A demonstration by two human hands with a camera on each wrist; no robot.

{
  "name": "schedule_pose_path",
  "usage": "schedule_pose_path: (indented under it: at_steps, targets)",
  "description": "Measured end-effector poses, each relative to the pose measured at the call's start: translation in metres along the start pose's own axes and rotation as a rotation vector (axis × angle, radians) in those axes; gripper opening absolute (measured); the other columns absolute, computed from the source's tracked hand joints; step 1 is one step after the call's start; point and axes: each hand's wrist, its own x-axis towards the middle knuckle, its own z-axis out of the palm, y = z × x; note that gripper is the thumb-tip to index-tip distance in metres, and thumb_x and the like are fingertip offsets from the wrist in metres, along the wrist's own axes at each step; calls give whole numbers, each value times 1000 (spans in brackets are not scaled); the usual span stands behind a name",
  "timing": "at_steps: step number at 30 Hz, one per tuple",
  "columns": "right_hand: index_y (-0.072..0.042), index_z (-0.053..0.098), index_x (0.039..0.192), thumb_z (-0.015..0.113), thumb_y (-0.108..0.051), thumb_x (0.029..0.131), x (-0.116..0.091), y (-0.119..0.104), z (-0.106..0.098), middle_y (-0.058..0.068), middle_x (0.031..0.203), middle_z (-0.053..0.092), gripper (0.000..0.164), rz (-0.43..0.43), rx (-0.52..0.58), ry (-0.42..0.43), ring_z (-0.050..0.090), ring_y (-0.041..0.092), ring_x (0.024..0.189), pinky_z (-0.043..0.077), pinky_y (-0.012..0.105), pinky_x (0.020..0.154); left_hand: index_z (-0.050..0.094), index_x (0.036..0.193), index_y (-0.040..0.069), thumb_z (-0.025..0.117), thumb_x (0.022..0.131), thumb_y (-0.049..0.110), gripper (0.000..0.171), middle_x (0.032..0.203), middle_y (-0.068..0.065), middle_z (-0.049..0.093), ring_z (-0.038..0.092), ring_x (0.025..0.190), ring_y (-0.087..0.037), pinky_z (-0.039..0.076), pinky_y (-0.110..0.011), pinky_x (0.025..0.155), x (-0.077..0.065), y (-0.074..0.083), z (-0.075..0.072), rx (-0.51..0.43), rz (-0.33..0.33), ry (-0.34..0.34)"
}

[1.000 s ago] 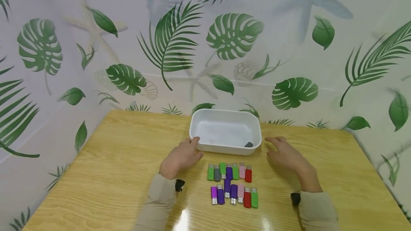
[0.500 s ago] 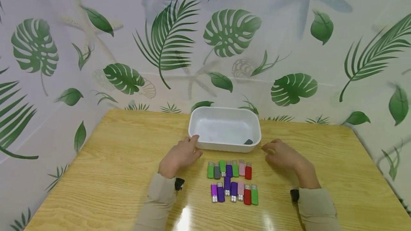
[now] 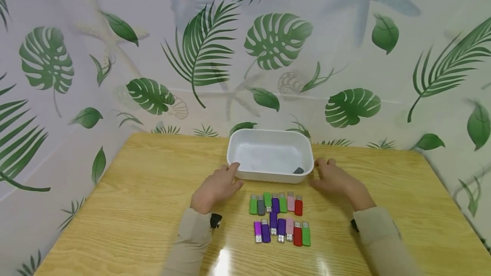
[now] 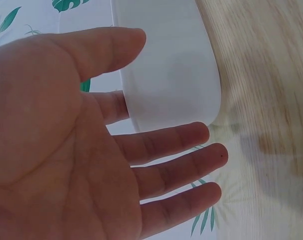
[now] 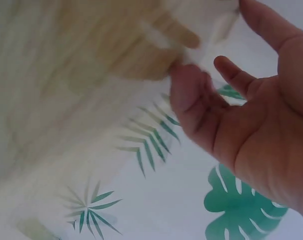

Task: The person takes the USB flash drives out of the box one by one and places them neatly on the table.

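A white plastic tray [image 3: 270, 176] stands at the back of the table, a small dark grey piece [image 3: 298, 170] lying in its front right corner. My left hand [image 3: 217, 184] is at the tray's front left corner, its index finger over the rim; in the left wrist view the other fingers [image 4: 179, 172] stretch out straight and the thumb overlaps the outer wall [image 4: 176, 75]. My right hand [image 3: 333, 178] is beside the tray's right end, fingertips close to the wall, nothing visible in it; its fingers [image 5: 191, 95] bend loosely. Before the tray lie several USB sticks [image 3: 275, 204] in two rows.
The front row of USB sticks [image 3: 281, 227] is red, purple, pink, magenta and green. A wooden table [image 3: 145, 199] carries everything. Behind it hangs a leaf-patterned cloth [image 3: 215, 114].
My right hand has shifted slightly inward toward the tray's right end, its fingers bending more. The left hand stays at the tray's corner. Tray and USB sticks have kept their places.
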Motion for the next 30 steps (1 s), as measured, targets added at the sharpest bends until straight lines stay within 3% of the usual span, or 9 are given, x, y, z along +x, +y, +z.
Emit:
schedule_pose_path:
  at_steps: [7,17,21,27,30]
  targets:
    - [12,38,139,60,-26,97,13,3,-4,34,128,56,60,-115,-29,1,57,48,116,47,59,96,35,152,10,52,103,30,56,143,-25,47,54,124,-41,49,-53,97,0,1,-4,19,11,7]
    - [9,27,149,60,-20,98,18,1,1,33,140,48,68,-146,17,12,49,49,127,38,60,105,36,152,13,53,102,32,56,141,-26,48,55,123,-40,49,-52,96,1,-2,0,13,10,-8]
    - [7,27,150,62,-20,97,17,3,4,32,140,49,69,-149,44,15,50,48,127,39,60,105,35,152,13,53,102,33,56,142,-25,48,55,123,-39,49,-52,97,-1,-1,1,10,3,-10]
    - [6,38,144,69,-16,91,15,5,4,26,125,62,65,-210,103,23,60,35,111,45,56,100,35,152,13,53,103,32,56,140,-24,50,55,122,-37,48,-51,97,-1,-1,0,11,9,-8]
    - [6,40,142,72,-16,90,15,4,4,23,121,64,65,-242,133,28,61,35,111,46,55,99,35,152,12,52,103,32,56,139,-24,51,56,121,-37,49,-50,97,-1,0,-1,13,12,-5]
